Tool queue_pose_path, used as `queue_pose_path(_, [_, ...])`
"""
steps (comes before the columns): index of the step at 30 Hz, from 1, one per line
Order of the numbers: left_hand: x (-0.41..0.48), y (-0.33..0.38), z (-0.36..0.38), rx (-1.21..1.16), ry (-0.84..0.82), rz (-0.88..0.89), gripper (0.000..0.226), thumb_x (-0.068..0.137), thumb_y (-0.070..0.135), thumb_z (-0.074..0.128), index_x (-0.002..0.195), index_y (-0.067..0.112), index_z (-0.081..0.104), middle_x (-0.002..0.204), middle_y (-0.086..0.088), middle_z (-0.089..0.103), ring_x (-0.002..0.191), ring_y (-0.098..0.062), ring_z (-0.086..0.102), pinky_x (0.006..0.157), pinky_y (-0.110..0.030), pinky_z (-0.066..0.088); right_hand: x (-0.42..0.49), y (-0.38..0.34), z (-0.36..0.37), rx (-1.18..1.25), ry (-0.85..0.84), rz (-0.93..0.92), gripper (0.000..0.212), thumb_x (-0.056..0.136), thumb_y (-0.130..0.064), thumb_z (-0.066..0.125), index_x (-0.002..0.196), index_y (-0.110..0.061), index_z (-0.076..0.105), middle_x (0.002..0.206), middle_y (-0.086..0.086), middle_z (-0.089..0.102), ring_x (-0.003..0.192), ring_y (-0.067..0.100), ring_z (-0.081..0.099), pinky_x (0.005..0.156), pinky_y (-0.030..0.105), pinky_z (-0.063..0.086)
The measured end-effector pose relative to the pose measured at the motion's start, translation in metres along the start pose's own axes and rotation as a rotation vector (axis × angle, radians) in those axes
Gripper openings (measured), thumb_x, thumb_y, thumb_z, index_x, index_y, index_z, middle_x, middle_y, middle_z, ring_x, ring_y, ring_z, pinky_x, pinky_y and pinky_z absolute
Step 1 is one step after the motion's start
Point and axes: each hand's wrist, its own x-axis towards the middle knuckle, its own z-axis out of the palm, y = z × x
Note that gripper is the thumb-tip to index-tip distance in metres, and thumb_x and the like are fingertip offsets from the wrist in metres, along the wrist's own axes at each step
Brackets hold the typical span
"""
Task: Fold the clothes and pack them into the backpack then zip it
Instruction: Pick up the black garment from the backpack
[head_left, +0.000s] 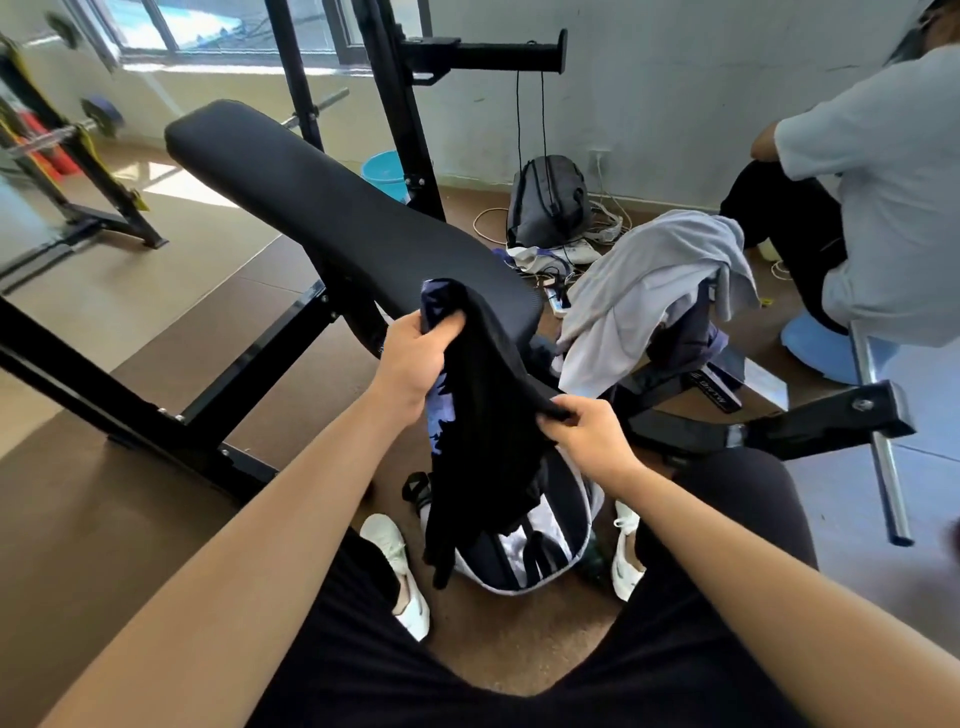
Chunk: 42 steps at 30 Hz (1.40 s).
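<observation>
A black garment (483, 415) with a blue and white print hangs in front of me. My left hand (415, 358) grips its upper edge near the bench pad. My right hand (587, 436) pinches another edge lower and to the right. Below the garment, on the floor between my white shoes, stands a backpack (540, 561) in white and dark colours, partly hidden by the hanging cloth. A light grey shirt (639, 291) lies draped over part of the bench frame at the right.
A black padded weight bench (332, 208) slants across the middle, its steel frame (156, 395) spreading left and right. A dark backpack (550, 202) and cables lie by the far wall. A seated person (872, 197) is at the right. A blue bucket (387, 174) stands behind the bench.
</observation>
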Motion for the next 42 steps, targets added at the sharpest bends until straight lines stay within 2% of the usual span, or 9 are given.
queue_pose_path(6, [0.023, -0.02, -0.068, 0.292, 0.225, -0.027, 0.064, 0.067, 0.055, 0.078, 0.078, -0.005, 0.059, 0.075, -0.01, 0.059, 0.076, -0.02, 0.06, 0.076, -0.039, 0.05, 0.05, -0.052, -0.038, 0.202, 0.125, 0.053, 0.031, 0.095, 0.004, 0.058, 0.074, -0.018, 0.065, 0.071, 0.006, 0.06, 0.07, 0.021, 0.053, 0.07, 0.035, 0.044])
queue_pose_path(16, [0.018, -0.023, -0.083, 0.657, 0.308, -0.027, 0.038, 0.097, 0.038, 0.065, 0.074, 0.009, 0.065, 0.066, -0.003, 0.059, 0.069, -0.026, 0.057, 0.058, -0.033, 0.039, 0.099, -0.144, -0.05, -0.109, 0.088, -0.235, 0.015, 0.094, -0.009, 0.064, 0.08, -0.014, 0.067, 0.074, 0.009, 0.064, 0.068, 0.019, 0.056, 0.064, 0.036, 0.047])
queue_pose_path(19, [0.02, -0.019, -0.079, 0.773, 0.254, 0.042, 0.033, 0.102, 0.028, 0.058, 0.073, 0.013, 0.063, 0.066, 0.0, 0.056, 0.068, -0.023, 0.053, 0.055, -0.031, 0.033, 0.102, -0.163, -0.046, -0.119, 0.02, -0.242, 0.019, 0.094, -0.016, 0.067, 0.075, -0.012, 0.069, 0.07, 0.003, 0.061, 0.067, 0.016, 0.057, 0.066, 0.035, 0.047])
queue_pose_path(21, [0.024, -0.019, -0.072, 0.73, 0.17, 0.089, 0.015, 0.099, 0.025, 0.063, 0.107, 0.018, 0.073, 0.091, 0.003, 0.069, 0.087, -0.015, 0.063, 0.074, -0.029, 0.048, 0.1, -0.174, -0.04, -0.124, -0.048, -0.275, 0.02, 0.094, -0.016, 0.068, 0.077, -0.005, 0.069, 0.068, 0.003, 0.06, 0.065, 0.015, 0.056, 0.063, 0.03, 0.046])
queue_pose_path(24, [0.023, -0.016, -0.048, 0.621, -0.09, 0.26, 0.053, 0.088, 0.018, 0.079, 0.138, 0.02, 0.061, 0.121, 0.006, 0.067, 0.119, -0.011, 0.062, 0.102, -0.029, 0.048, 0.095, -0.186, -0.034, -0.232, -0.113, -0.39, 0.014, 0.09, -0.013, 0.072, 0.076, -0.013, 0.072, 0.065, -0.006, 0.063, 0.061, 0.005, 0.056, 0.063, 0.02, 0.047])
queue_pose_path(30, [0.021, -0.003, 0.002, 0.481, -0.227, 0.38, 0.023, 0.085, 0.038, 0.075, 0.097, 0.019, 0.077, 0.084, -0.015, 0.073, 0.075, -0.022, 0.068, 0.074, -0.047, 0.057, 0.088, -0.18, -0.043, -0.415, -0.169, -0.492, 0.011, 0.08, -0.01, 0.078, 0.076, -0.02, 0.075, 0.071, -0.004, 0.07, 0.071, 0.008, 0.066, 0.075, 0.029, 0.055])
queue_pose_path(34, [0.027, 0.001, 0.001, 0.467, -0.225, 0.363, 0.012, 0.096, 0.016, 0.069, 0.086, 0.021, 0.074, 0.072, 0.007, 0.066, 0.067, -0.006, 0.056, 0.066, -0.029, 0.047, 0.077, -0.164, -0.064, -0.185, -0.216, -0.301, 0.002, 0.086, -0.013, 0.078, 0.086, -0.012, 0.076, 0.075, 0.006, 0.068, 0.066, 0.011, 0.058, 0.062, 0.025, 0.046])
queue_pose_path(38, [0.021, 0.011, 0.008, 0.325, -0.203, 0.291, 0.016, 0.1, 0.0, 0.057, 0.104, 0.001, 0.072, 0.086, 0.002, 0.068, 0.077, -0.004, 0.06, 0.073, -0.018, 0.048, 0.056, -0.137, -0.084, 0.363, -0.438, 0.22, 0.031, 0.1, -0.037, 0.057, 0.102, -0.008, 0.067, 0.081, 0.008, 0.063, 0.06, 0.017, 0.06, 0.046, 0.021, 0.048])
queue_pose_path(42, [0.013, 0.023, 0.012, 0.077, -0.142, 0.124, 0.028, 0.108, 0.016, 0.049, 0.104, 0.003, 0.073, 0.09, -0.008, 0.067, 0.081, -0.016, 0.064, 0.075, -0.026, 0.055, 0.035, -0.085, -0.069, 0.218, -0.47, 0.576, 0.069, 0.1, -0.065, 0.038, 0.091, -0.004, 0.068, 0.088, 0.02, 0.069, 0.061, 0.024, 0.071, 0.045, 0.025, 0.054])
